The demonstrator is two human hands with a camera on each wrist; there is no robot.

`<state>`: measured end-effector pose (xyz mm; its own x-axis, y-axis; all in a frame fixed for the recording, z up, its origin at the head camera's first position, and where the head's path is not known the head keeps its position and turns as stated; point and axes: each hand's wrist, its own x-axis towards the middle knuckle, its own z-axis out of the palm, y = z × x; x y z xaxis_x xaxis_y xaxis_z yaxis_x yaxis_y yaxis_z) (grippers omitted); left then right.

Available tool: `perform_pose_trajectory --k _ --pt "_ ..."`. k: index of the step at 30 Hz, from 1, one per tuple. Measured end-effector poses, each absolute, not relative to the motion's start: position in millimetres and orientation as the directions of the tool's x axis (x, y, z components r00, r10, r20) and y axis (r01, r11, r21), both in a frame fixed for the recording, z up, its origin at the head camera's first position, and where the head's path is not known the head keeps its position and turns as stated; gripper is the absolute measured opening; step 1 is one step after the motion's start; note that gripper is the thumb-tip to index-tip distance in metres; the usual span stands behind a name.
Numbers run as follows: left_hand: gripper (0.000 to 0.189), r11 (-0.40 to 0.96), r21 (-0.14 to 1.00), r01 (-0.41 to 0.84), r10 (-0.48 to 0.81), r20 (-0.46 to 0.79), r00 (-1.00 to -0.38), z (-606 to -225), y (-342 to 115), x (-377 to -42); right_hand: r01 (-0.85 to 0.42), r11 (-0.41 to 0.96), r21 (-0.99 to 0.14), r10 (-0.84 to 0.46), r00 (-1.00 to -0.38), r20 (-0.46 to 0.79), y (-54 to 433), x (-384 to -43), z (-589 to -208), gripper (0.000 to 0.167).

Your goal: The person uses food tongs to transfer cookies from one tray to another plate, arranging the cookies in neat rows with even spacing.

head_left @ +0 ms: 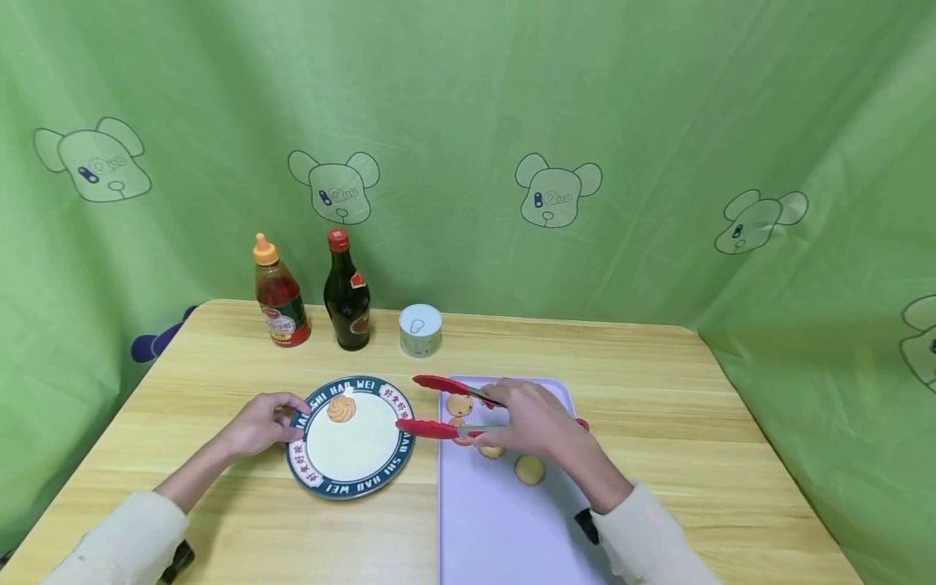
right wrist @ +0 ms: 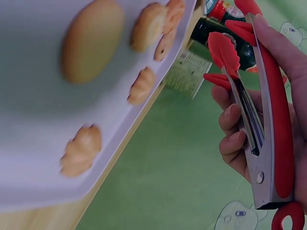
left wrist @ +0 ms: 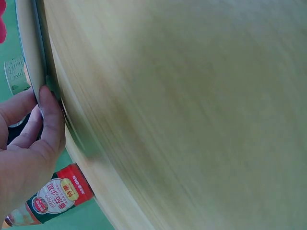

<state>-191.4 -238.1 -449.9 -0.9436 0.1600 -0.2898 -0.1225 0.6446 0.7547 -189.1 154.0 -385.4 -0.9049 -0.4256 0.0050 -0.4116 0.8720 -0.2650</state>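
Note:
My left hand [head_left: 259, 424] pinches the left rim of a round plate [head_left: 351, 447] with a dark teal, lettered border. One swirled cookie [head_left: 341, 409] lies on its upper left part. In the left wrist view, the plate [left wrist: 31, 48] is seen edge-on between thumb and fingers. My right hand [head_left: 530, 422] holds red-tipped metal tongs [head_left: 431, 429], whose tips are spread and hold nothing. These tips reach over the gap between the plate and a lilac tray [head_left: 497, 528]. Several cookies lie on the tray, among them a round one [head_left: 530, 470] and a shell-shaped one [right wrist: 82, 151].
Behind the plate stand a sauce bottle with an orange cap [head_left: 281, 301], a dark bottle with a red cap [head_left: 347, 296] and a short tin can [head_left: 420, 331]. A green curtain [head_left: 468, 106] hangs behind the wooden table [head_left: 658, 406].

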Motion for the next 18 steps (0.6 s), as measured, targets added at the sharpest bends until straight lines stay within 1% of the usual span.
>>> perform_pose_trajectory --k 3,10,18 --pt "0.035 0.649 0.75 -0.125 0.157 -0.293 -0.943 -450 -238 -192 -0.407 0.874 -0.265 -0.419 -0.908 0.011 167 -185 -386 0.076" --pt "0.036 0.647 0.75 -0.137 0.151 -0.302 -0.941 -449 -237 -192 -0.449 0.861 -0.238 -0.452 -0.891 0.048 201 -174 -384 0.072" --pt "0.035 0.647 0.75 -0.14 0.149 -0.304 -0.941 -450 -238 -192 -0.412 0.877 -0.247 -0.421 -0.907 0.019 231 -165 -387 0.071"
